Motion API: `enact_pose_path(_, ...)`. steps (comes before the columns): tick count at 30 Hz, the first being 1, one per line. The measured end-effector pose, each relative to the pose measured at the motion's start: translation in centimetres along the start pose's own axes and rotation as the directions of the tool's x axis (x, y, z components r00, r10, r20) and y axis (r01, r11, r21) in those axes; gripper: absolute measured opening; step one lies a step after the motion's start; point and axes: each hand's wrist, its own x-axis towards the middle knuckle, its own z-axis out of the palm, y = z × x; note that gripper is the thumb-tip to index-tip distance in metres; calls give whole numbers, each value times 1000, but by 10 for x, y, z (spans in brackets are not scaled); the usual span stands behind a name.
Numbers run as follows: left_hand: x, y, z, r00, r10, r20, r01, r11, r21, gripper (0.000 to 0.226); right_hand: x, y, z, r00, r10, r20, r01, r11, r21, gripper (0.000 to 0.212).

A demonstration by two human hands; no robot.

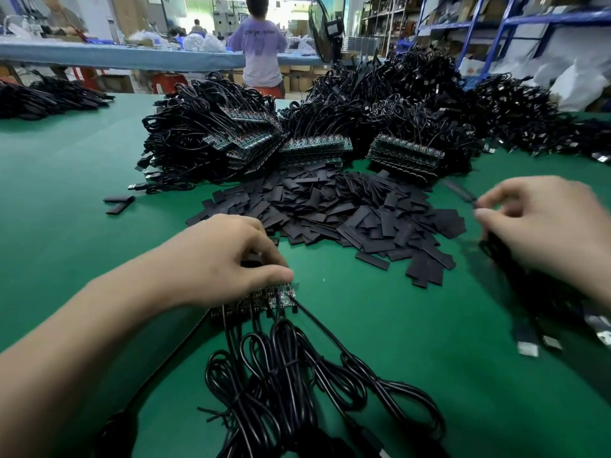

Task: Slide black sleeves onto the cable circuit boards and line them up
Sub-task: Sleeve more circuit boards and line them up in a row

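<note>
Circuit boards (279,297), each on its own cable, lie in a short row on the near centre of the green table mat (66,180). Their coiled black cables (291,375) trail toward the viewer. Loose black sleeves (347,213) form a flat heap just beyond the row, and behind it are stacked boards (314,150) and large cable bundles. The room is a workshop with blue shelving (496,28), a fan (325,31) and a person in a lilac shirt (261,51) facing away.

The left hand (228,259) grips the row from above, thumb at its right end. The right hand (545,226) is blurred, fingers curled over a second cable bundle with USB plugs (527,348). Whether it grips anything cannot be determined. The shirt print is illegible.
</note>
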Motion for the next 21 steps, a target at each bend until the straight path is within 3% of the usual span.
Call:
enact_pose_path(1, -1, -2, -3, 999, -8, 45, 7, 1000, 2, 53, 11, 23, -3, 998, 50, -35, -55, 986, -158, 26)
enact_pose_path(3, -3, -4, -8, 993, -16, 115, 17, 1000, -12, 59, 29, 72, -6, 990, 136, -24, -137, 944, -300, 34)
enact_pose_path(6, -2, -6, -8, 991, -16, 133, 31, 993, -113, 48, 30, 85, -13, 998, 10, -55, -29, 934, -356, 38)
enact_pose_path(8, 0, -7, -5, 990, -5, 141, 41, 968, -250, 29, 13, 27, -14, 998, -44, -44, 32, 970, -242, 36)
enact_pose_path(10, 1, -6, -2, 987, 20, 157, 47, 910, -411, 16, -14, -35, -7, 980, -157, 121, 167, 983, -77, 37)
enact_pose_path(14, 3, -3, 3, 995, 52, 87, 20, 742, -670, 20, -54, -107, 30, 848, -380, 369, 264, 907, 327, 46)
enact_pose_path(18, 5, 1, 7, 998, 64, -26, -60, 637, -769, 22, -57, -120, 54, 831, -469, 299, 296, 829, 475, 43)
enact_pose_path(21, 5, 1, 11, 999, 38, -5, -28, 644, -765, 23, -54, -117, 61, 838, -485, 252, 279, 776, 565, 42)
